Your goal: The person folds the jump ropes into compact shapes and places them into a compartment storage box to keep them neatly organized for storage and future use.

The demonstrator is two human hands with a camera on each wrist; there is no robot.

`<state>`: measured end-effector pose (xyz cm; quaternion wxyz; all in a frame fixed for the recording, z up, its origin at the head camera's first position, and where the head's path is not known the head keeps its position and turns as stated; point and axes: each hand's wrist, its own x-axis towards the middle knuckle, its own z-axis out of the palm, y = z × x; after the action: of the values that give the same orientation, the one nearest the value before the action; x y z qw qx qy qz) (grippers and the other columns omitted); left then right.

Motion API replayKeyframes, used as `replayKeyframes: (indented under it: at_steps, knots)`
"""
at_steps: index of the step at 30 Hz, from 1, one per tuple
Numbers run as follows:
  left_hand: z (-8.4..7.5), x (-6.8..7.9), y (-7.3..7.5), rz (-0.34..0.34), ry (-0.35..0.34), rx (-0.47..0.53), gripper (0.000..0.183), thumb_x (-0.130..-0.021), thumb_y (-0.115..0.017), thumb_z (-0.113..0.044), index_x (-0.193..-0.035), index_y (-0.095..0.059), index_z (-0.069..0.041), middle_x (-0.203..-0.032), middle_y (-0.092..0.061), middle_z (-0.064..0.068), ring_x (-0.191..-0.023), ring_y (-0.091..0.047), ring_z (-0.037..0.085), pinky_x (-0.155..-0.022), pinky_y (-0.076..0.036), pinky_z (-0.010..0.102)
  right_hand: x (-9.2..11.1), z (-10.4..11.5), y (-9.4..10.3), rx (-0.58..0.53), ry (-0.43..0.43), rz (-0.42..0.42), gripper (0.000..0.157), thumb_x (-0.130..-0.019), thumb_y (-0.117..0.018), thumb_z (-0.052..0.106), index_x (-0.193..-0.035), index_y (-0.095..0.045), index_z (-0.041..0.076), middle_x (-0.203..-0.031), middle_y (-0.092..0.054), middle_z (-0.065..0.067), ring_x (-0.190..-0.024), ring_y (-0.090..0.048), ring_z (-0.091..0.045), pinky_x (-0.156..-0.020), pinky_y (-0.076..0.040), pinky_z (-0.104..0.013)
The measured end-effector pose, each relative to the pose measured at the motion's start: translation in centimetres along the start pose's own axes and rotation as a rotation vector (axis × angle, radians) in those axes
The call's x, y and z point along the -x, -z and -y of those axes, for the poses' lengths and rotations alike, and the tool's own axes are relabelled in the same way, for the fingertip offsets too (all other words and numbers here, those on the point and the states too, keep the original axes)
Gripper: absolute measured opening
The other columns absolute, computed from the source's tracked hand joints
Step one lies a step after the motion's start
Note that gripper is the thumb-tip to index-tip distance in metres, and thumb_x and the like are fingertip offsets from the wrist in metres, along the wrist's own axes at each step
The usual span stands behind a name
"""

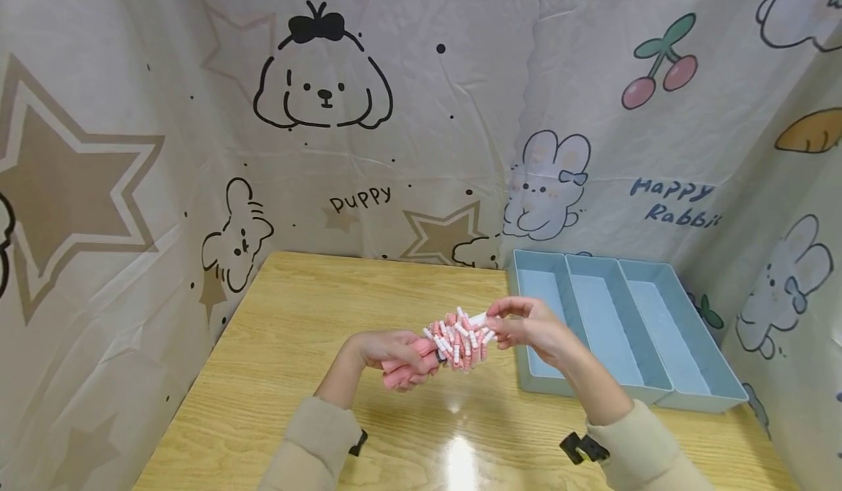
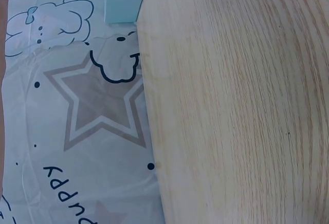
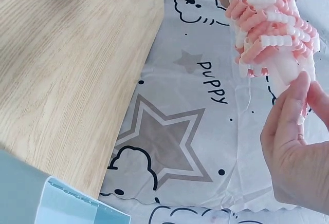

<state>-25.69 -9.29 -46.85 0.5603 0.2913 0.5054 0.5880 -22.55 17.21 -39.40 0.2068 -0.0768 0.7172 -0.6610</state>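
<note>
What looks like a bundled jump rope (image 1: 460,339), with pink and white ridged bead segments, is held between both hands above the table. My left hand (image 1: 397,359) grips its pink handles (image 1: 403,374) at the bundle's left end. At the other end, the thumb and fingers of my right hand (image 1: 526,326) pinch a white, smooth strip (image 3: 284,69) that comes out from the beads. In the right wrist view the right hand (image 3: 295,147) sits below the beaded bundle (image 3: 272,26), part of the left hand above it. The left wrist view does not show the bundle.
A light blue tray (image 1: 631,389) with three long compartments stands on the right of the wooden table (image 1: 316,294). A printed cloth (image 1: 421,111) hangs behind the table and along its sides. Black clips (image 1: 584,447) sit by both sleeves.
</note>
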Motion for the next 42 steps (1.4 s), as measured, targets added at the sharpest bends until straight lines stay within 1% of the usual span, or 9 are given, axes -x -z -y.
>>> replayKeyframes:
  at_steps: [6, 10, 16, 17, 19, 23, 25, 32, 42]
  knots:
    - [-0.1, 0.0, 0.1, 0.007, -0.010, -0.012, 0.010, -0.086, -0.042, -0.007, -0.094, -0.047, -0.004, -0.069, -0.050, 0.000, -0.055, -0.047, 0.008, -0.052, -0.042, 0.023, -0.1, 0.0, 0.3, -0.042, -0.026, -0.002, 0.013, -0.084, -0.062, 0.005, -0.096, -0.059, 0.002, -0.080, -0.057, -0.003, -0.064, -0.058, -0.011, -0.064, -0.054, -0.028]
    - [0.1, 0.1, 0.2, 0.008, -0.012, -0.014, 0.009, -0.087, -0.042, -0.008, -0.094, -0.048, -0.005, -0.069, -0.051, 0.001, -0.055, -0.047, 0.008, -0.052, -0.043, 0.023, 0.0, 0.0, 0.8, -0.153, -0.052, 0.067, 0.019, -0.084, -0.056, -0.001, -0.103, -0.058, 0.002, -0.083, -0.060, -0.003, -0.069, -0.061, -0.012, -0.067, -0.054, -0.027]
    - [0.2, 0.1, 0.3, 0.016, -0.014, -0.003, 0.010, -0.087, -0.043, -0.010, -0.095, -0.048, -0.006, -0.070, -0.051, 0.001, -0.056, -0.048, 0.009, -0.052, -0.043, 0.024, -0.4, -0.1, 1.3, -0.246, -0.101, 0.168, 0.047, -0.087, -0.048, -0.007, -0.130, -0.030, -0.019, -0.088, -0.065, -0.004, -0.074, -0.065, -0.010, -0.071, -0.052, -0.019]
    - [0.2, 0.1, 0.3, 0.018, -0.014, -0.002, 0.010, -0.087, -0.043, -0.010, -0.095, -0.048, -0.006, -0.070, -0.051, 0.001, -0.056, -0.048, 0.009, -0.052, -0.043, 0.024, -0.4, -0.1, 1.4, -0.236, -0.109, 0.177, 0.048, -0.087, -0.047, -0.007, -0.129, -0.027, -0.022, -0.088, -0.065, -0.005, -0.074, -0.065, -0.010, -0.071, -0.051, -0.019]
    - [0.3, 0.1, 0.3, 0.022, -0.016, -0.003, 0.010, -0.087, -0.044, -0.010, -0.095, -0.049, -0.005, -0.070, -0.052, 0.001, -0.056, -0.049, 0.009, -0.052, -0.043, 0.024, -0.6, -0.2, 1.5, -0.215, -0.121, 0.198, 0.040, -0.088, -0.047, -0.007, -0.123, -0.036, -0.022, -0.088, -0.065, -0.005, -0.074, -0.064, -0.009, -0.070, -0.051, -0.017]
    - [0.3, 0.0, 0.3, 0.030, -0.017, -0.019, 0.010, -0.087, -0.043, -0.007, -0.094, -0.049, -0.004, -0.070, -0.052, 0.001, -0.055, -0.049, 0.008, -0.052, -0.044, 0.023, -0.7, -0.1, 1.6, -0.192, -0.153, 0.249, 0.014, -0.087, -0.049, -0.006, -0.097, -0.059, -0.006, -0.083, -0.064, -0.006, -0.071, -0.064, -0.010, -0.069, -0.051, -0.017]
    - [0.3, 0.0, 0.2, 0.035, -0.018, -0.028, 0.009, -0.087, -0.043, -0.007, -0.094, -0.049, -0.004, -0.070, -0.052, 0.001, -0.055, -0.049, 0.008, -0.052, -0.044, 0.022, -0.7, -0.1, 1.7, -0.181, -0.166, 0.275, 0.013, -0.087, -0.050, -0.005, -0.087, -0.062, 0.002, -0.081, -0.065, -0.005, -0.070, -0.064, -0.010, -0.068, -0.051, -0.016]
    - [0.2, 0.0, 0.0, 0.044, -0.013, -0.049, 0.008, -0.088, -0.043, -0.007, -0.093, -0.048, -0.004, -0.070, -0.052, 0.001, -0.055, -0.049, 0.007, -0.052, -0.044, 0.021, -0.8, -0.4, 1.9, -0.145, -0.167, 0.313, 0.017, -0.085, -0.053, -0.003, -0.073, -0.055, 0.009, -0.072, -0.062, 0.000, -0.061, -0.061, -0.006, -0.054, -0.045, -0.012]
    - [0.4, -0.2, 0.0, 0.041, 0.005, -0.041, 0.013, -0.086, -0.043, -0.005, -0.095, -0.046, 0.004, -0.069, -0.052, 0.002, -0.056, -0.049, 0.009, -0.052, -0.044, 0.022, -1.5, -1.6, 2.2, -0.231, -0.175, 0.439, 0.027, -0.084, -0.054, -0.001, -0.066, -0.047, 0.017, -0.073, -0.062, 0.006, -0.059, -0.052, -0.003, -0.050, -0.033, -0.014]
